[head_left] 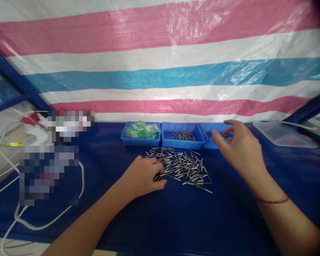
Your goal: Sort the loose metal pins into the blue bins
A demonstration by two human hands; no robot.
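A loose pile of thin metal rods [188,165], dark with shiny sections, lies spread on the blue table top. My left hand [146,176] rests at the pile's left edge, its fingers curled down over some rods and the thumb below them; their tips are partly hidden. Above the right blue bin [208,143] hovers my right hand [241,145], thumb and fingers apart with nothing visible between them. Small metal pieces [224,137] show in that bin, partly covered by the hand. The middle blue bin [182,143] holds more metal rods [185,136].
The left blue bin [141,142] contains green-and-clear small packets [144,129]. A translucent plastic lid or tray [284,135] lies at the back right. White cables [81,181] loop on the left, beside blurred-out items. A striped plastic sheet [160,78] hangs behind the table.
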